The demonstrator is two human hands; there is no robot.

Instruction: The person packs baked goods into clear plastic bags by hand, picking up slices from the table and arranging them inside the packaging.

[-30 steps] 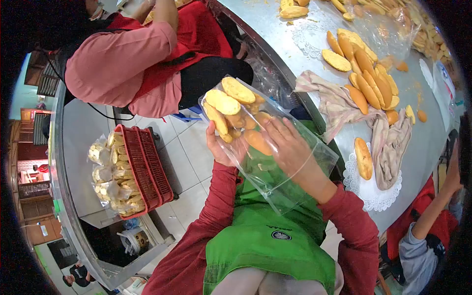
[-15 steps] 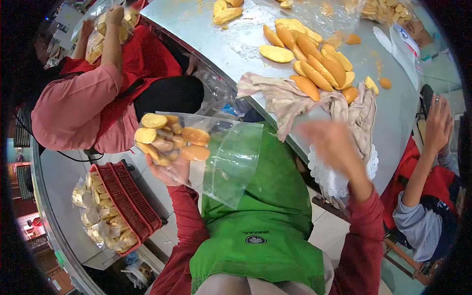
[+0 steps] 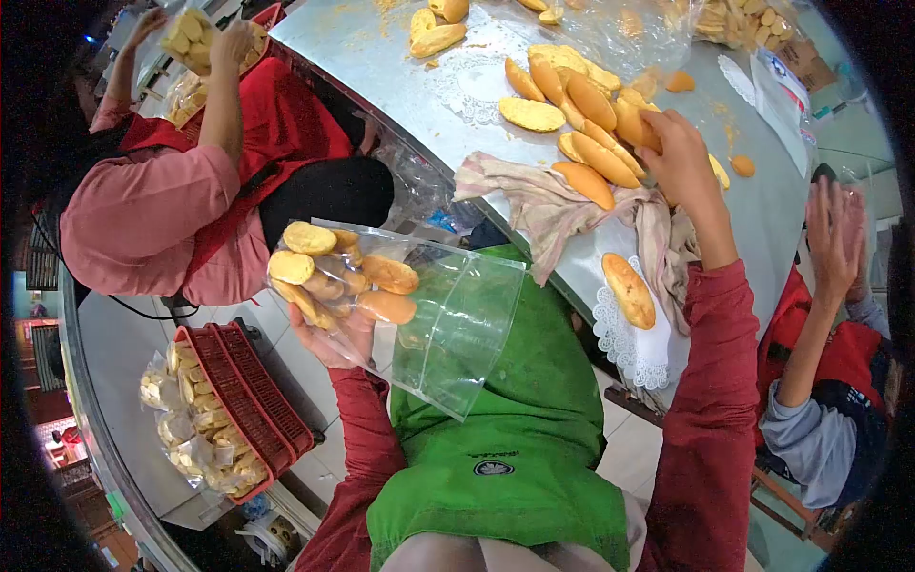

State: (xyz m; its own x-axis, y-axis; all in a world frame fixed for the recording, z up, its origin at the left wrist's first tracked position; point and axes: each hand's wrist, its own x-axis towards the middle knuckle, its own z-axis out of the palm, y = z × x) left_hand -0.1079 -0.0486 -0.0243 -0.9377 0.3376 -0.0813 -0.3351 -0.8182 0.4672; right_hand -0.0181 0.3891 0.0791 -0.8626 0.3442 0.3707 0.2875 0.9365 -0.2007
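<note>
Bread (image 3: pixel 583 97) piled behind cloth (image 3: pixel 548 205) on table (image 3: pixel 753 224)

A bag (image 3: pixel 410 319) is held left of the table; farther left, packets (image 3: pixel 205 410) are contained in a crate (image 3: pixel 243 391). Beside the cloth, a loaf (image 3: pixel 628 291) is laid on a doily (image 3: pixel 651 370).

Cloth (image 3: pixel 538 200) fronts the bread pile (image 3: pixel 588 101), its left side open.
</note>
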